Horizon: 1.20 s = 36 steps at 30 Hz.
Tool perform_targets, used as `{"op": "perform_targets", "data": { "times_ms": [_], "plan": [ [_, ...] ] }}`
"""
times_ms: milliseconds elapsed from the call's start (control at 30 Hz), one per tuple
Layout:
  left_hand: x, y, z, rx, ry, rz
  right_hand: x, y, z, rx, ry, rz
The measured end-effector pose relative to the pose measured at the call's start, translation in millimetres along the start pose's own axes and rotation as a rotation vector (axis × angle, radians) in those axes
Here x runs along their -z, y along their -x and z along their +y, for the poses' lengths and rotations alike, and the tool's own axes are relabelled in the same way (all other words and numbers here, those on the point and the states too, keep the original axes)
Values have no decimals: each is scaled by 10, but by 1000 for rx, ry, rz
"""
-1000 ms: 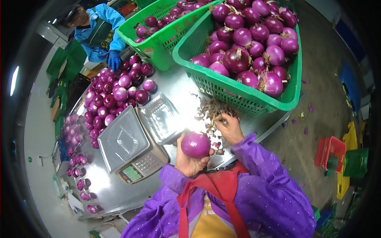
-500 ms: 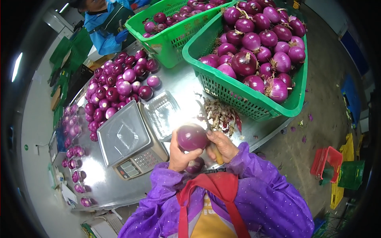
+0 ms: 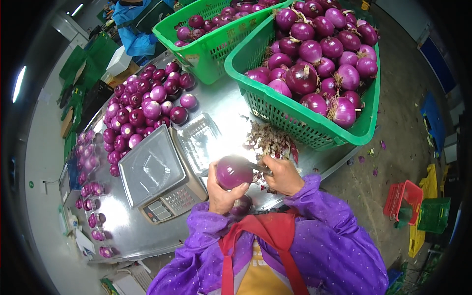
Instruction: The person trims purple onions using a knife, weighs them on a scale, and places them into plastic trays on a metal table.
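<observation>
A large, glossy red onion (image 3: 234,172) rests in my left hand (image 3: 220,192), whose fingers and thumb wrap its left and lower sides. My right hand (image 3: 283,175) grips a knife (image 3: 259,168) just to the right of it. The blade points left and meets the onion's right side; its handle is hidden in my fist. Below the held onion, another red onion (image 3: 241,205) sits close to my apron, partly covered by my left hand. Dry skins and root trimmings (image 3: 269,139) lie heaped on the metal table beyond my hands.
A scale (image 3: 169,189) and a clear plastic tray (image 3: 198,139) stand left of my hands. Peeled onions (image 3: 142,105) are piled behind them; packed ones line the left edge. Two green baskets (image 3: 300,115) of onions stand at the back. A person in blue (image 3: 135,34) is at the far left.
The knife has swung from pointing away from me to pointing left, against the onion. My right hand has turned over and risen slightly. The person at the far side has shifted.
</observation>
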<state>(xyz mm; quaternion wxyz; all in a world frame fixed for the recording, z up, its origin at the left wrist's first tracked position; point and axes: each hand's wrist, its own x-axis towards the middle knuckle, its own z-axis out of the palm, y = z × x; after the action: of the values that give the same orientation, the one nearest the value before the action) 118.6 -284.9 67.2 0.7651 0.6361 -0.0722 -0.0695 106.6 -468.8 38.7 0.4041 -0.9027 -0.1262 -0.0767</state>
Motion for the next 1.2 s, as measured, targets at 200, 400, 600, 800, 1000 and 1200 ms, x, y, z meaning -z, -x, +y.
{"op": "perform_targets", "data": {
  "times_ms": [200,400,600,800,1000,1200],
  "plan": [
    [-35,19,-105,75,211,29,23,73,81,44,-163,-64],
    [55,16,-174,519,602,-189,82,-38,32,138,-112,-58],
    [128,58,-239,774,1044,-406,16,274,650,-90,-71,-83],
    [436,147,-203,571,582,-85,-66,399,607,-269,-246,23],
    [1390,-148,449,5,-869,500,-136,720,732,-469,-182,-63],
    [2468,-501,303,284,-1500,499,-324,690,670,-390,-248,-131]
  ]
}}
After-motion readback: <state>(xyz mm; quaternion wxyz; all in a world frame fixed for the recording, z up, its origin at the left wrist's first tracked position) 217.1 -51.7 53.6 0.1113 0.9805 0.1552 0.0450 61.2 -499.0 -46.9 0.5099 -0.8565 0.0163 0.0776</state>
